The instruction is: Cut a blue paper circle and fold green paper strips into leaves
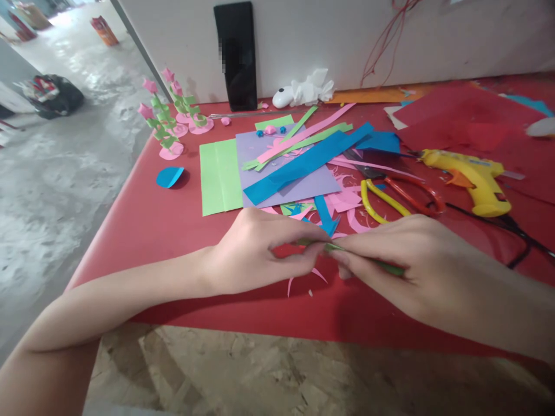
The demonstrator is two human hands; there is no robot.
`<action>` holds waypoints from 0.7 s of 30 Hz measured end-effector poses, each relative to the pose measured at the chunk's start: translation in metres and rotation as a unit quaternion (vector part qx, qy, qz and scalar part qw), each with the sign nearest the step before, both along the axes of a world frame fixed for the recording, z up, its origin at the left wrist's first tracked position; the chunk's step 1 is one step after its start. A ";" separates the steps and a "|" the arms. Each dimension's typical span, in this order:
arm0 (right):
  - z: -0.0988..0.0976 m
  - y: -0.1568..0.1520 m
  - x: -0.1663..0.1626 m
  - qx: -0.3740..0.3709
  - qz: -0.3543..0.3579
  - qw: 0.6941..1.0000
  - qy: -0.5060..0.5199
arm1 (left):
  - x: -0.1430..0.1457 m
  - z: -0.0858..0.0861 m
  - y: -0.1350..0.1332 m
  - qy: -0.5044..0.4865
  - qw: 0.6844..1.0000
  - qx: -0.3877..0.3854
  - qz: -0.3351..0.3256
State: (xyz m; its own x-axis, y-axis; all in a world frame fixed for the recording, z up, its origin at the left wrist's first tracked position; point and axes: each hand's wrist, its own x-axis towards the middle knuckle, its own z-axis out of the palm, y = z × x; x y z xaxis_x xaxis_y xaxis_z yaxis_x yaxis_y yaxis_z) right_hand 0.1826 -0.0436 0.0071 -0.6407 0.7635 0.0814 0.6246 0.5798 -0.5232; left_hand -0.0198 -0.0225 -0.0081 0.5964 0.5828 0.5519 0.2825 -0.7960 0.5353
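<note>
Both hands meet above the front of the red tabletop (pixel 173 300), pinching a narrow green paper strip (pixel 333 247). My left hand (pixel 264 251) grips its left part between thumb and fingers. Thumb and forefinger of my right hand (pixel 399 260) close on it too, and more green shows inside that palm. Much of the strip is hidden by the fingers. Beyond the hands lie a blue paper strip (pixel 299 167), a pink strip (pixel 312 130), a purple sheet (pixel 312 185) and a light green sheet (pixel 219 176), with pink scraps (pixel 344 199) around them.
Pink paper flowers (pixel 167 124) stand at the back left, behind a blue paper disc (pixel 169 177). Red-and-yellow-handled pliers (pixel 385 196) and a yellow glue gun (pixel 472 179) with a black cable lie right. A black phone (pixel 237 58) leans against the white panel (pixel 312 40).
</note>
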 end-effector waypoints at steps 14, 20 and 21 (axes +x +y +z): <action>-0.006 -0.010 -0.008 0.174 0.001 0.981 -0.091 | -0.003 0.000 -0.003 0.043 0.998 0.041 -0.012; -0.012 -0.014 -0.013 0.263 0.000 0.962 -0.071 | -0.002 0.002 -0.004 0.066 0.997 0.049 0.010; -0.012 -0.015 -0.013 0.270 0.003 0.960 -0.071 | -0.002 0.002 -0.004 0.067 0.997 0.042 0.014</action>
